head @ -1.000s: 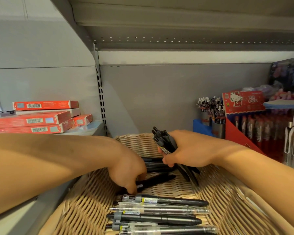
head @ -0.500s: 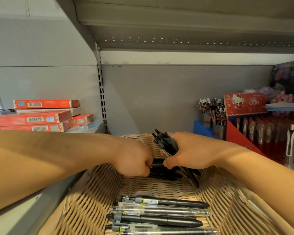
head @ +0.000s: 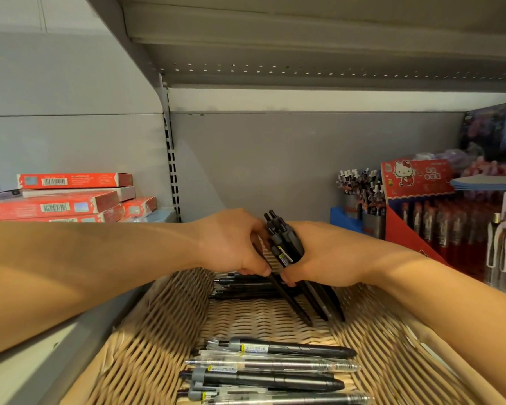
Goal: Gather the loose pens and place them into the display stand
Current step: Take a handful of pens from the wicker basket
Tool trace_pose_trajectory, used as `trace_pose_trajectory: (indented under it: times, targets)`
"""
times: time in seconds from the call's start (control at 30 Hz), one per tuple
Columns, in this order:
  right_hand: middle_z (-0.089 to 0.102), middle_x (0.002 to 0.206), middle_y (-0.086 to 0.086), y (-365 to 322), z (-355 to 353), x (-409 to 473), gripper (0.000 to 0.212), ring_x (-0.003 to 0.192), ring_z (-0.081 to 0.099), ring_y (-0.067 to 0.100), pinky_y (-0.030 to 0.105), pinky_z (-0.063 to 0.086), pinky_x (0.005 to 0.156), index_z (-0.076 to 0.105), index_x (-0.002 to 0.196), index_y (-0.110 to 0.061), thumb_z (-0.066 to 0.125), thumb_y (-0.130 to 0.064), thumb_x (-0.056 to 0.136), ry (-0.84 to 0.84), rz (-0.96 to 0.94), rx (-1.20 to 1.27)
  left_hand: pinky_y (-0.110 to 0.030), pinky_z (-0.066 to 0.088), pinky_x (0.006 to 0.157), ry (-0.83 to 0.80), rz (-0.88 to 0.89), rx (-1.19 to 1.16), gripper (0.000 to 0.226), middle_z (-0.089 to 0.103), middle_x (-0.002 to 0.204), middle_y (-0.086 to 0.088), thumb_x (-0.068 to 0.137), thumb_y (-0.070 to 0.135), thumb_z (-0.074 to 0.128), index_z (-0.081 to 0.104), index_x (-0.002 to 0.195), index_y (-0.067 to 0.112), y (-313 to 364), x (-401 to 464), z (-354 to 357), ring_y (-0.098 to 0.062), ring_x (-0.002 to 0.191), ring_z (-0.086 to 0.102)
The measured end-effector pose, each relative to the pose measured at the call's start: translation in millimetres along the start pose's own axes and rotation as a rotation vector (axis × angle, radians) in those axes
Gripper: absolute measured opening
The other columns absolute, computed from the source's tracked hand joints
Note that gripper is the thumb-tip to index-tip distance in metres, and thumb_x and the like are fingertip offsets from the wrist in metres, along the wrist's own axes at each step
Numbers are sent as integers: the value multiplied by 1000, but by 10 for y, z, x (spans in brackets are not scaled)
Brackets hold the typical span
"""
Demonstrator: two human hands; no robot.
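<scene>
My right hand (head: 322,255) grips a bundle of several black pens (head: 287,247), tips slanting down toward the basket floor. My left hand (head: 231,244) pinches one black pen (head: 289,302) and holds it against the left side of that bundle. Both hands hover over a woven wicker basket (head: 146,331). More black pens (head: 246,287) lie at the back of the basket under my hands. Several black and clear pens (head: 275,366) lie in a row at its front. A red display stand (head: 415,182) with a cartoon cat header stands at the right.
Red flat boxes (head: 56,200) are stacked on the left shelf. Cups of pens (head: 360,197) in a blue holder stand behind the basket at right. White-clipped pens (head: 503,247) hang at the far right. A grey shelf (head: 304,39) runs overhead.
My left hand lifted from the basket floor with one black pen and brought it up against the bundle in my right hand. The right hand barely moved.
</scene>
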State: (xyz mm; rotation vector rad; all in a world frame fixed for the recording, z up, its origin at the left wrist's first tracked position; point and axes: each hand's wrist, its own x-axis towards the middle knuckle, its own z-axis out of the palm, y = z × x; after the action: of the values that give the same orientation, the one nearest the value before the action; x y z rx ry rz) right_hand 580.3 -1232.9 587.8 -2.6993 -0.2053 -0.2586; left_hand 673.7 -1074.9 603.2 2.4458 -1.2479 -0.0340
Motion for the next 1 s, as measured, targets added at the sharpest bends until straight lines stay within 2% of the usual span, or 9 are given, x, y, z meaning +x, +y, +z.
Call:
trace_pose_trajectory:
  times: [0.13,0.23,0.3,0.43,0.57,0.67,0.8,0.93,1.0]
  targets:
    - [65,85,-7,-5,9,7,30,78,62,10,27,47,64,56,89,-30,79,-15,76,30,29,-10,-21,52,72,-119,-19,231,24,73,94,4,80,27,80,65,98,26,19,-45,0,-14,86,68]
    - [73,86,-2,-4,-7,7,20,82,69,14,34,56,76,61,92,-22,76,-16,80,42,51,43,-23,48,80,-317,-19,484,27,71,106,8,85,28,73,66,111,27,21,-104,38,-11,97,64]
    - [76,88,-3,-11,-9,3,17,86,71,14,33,56,81,64,96,-22,75,-20,84,35,66,79,-24,50,80,-392,-55,473,27,73,106,5,87,27,70,65,114,28,14,-114,49,-10,94,66]
    - [70,80,-9,-16,-2,6,14,77,65,7,26,50,72,65,88,-28,78,-22,84,32,61,115,-29,59,69,-144,-48,-16,13,73,80,-8,84,15,74,66,95,17,50,-50,-11,-13,66,67]
    - [69,79,-12,-13,-9,-21,16,80,66,6,26,51,75,66,85,-31,80,-23,84,15,74,159,-30,58,70,-38,-15,-437,39,73,82,-11,82,2,76,58,116,12,24,-33,18,-18,73,70]
    - [72,82,-6,-16,-29,-27,17,84,68,12,29,53,80,68,87,-27,80,-16,81,31,78,187,-29,60,75,-39,-4,-510,45,77,86,-12,82,-3,75,53,117,15,22,-40,30,-20,79,74]
    - [73,74,-4,-26,-36,-66,17,74,71,8,20,54,66,67,89,-18,70,-1,88,62,58,438,-28,61,76,52,34,-579,35,75,78,-9,85,-3,70,55,109,18,83,-47,-24,-17,74,72]
    - [72,81,6,-129,-26,-113,19,75,72,12,22,56,64,65,102,-14,64,2,92,168,109,664,-35,56,78,241,71,-516,9,68,81,-3,94,15,65,62,102,17,242,-83,-145,-17,77,64]
    - [72,86,11,-278,-61,-171,22,77,72,15,22,57,65,62,111,-11,64,2,93,204,129,742,-41,53,91,312,101,-456,21,66,98,-1,96,27,62,63,113,15,353,-173,-259,-18,92,63]
